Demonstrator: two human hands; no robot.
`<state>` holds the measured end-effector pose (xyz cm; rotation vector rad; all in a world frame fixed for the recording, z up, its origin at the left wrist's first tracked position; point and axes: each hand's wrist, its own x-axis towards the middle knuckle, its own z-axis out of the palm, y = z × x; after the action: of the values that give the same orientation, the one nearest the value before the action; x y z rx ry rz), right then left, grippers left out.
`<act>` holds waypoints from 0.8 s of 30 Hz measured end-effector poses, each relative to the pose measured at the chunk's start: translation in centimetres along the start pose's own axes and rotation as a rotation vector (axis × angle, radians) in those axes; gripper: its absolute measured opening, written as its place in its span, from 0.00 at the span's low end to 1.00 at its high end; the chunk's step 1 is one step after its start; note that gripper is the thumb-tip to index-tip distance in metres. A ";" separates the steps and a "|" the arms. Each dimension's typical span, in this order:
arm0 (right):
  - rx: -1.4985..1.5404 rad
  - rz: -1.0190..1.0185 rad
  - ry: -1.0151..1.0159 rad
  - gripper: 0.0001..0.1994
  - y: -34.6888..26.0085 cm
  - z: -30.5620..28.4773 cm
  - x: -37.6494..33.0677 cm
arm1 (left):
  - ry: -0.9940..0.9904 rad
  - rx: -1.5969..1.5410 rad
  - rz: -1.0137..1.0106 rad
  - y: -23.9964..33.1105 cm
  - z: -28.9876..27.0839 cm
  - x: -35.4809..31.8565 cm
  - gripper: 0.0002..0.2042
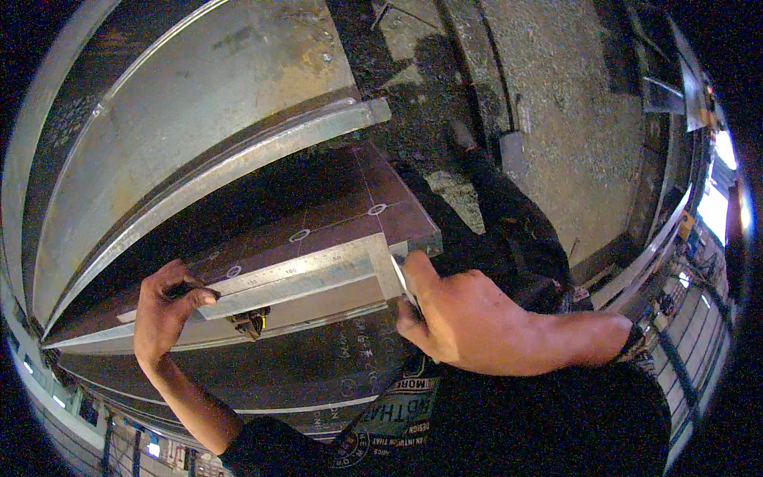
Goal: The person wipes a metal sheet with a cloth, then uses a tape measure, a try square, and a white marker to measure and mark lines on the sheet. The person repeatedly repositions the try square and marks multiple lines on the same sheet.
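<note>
A metal try square (318, 264) with a graduated blade lies along the edge of a dark steel beam (334, 195). My right hand (469, 314) grips the short leg of the square near the beam's end, thumb on one side and fingers on the other. Toward the blade's far left end, my left hand (163, 306) is closed over it, thumb and fingers pinched at the edge; what else may sit between those fingers is hidden. Thin lines and several white circled marks (299, 235) run across the beam's face beside the blade.
Below the blade, a small black and yellow object (251, 322) rests within the beam, near chalk writing. Another large steel beam (214, 87) lies alongside, its flange (262, 163) close to my work. Rough ground (564, 119) stretches to the right, with my dark-clothed legs (517, 215) beside the beam's end.
</note>
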<state>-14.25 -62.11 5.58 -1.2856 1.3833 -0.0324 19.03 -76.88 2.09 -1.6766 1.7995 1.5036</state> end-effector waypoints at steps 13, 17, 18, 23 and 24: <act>-0.220 0.097 -0.038 0.26 -0.6 -0.7 -0.9 | 0.007 -0.021 0.038 -0.7 0.2 0.2 0.12; -0.215 0.096 -0.022 0.25 -0.6 -0.7 -0.8 | 0.001 -0.030 0.032 -0.7 0.2 0.2 0.12; -0.193 0.097 -0.017 0.24 -0.6 -0.8 -0.6 | 0.001 -0.026 0.037 -0.8 0.2 0.2 0.12; -0.106 0.049 0.103 0.22 -0.1 0.1 0.0 | 0.000 0.013 0.064 -0.5 0.2 0.2 0.14; -0.083 0.036 0.119 0.21 0.0 0.4 0.2 | 0.001 0.009 0.060 -0.6 0.2 0.2 0.14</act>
<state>-13.95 -61.99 5.37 -1.3451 1.5231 -0.0281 19.38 -76.76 1.54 -1.6335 1.8701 1.5166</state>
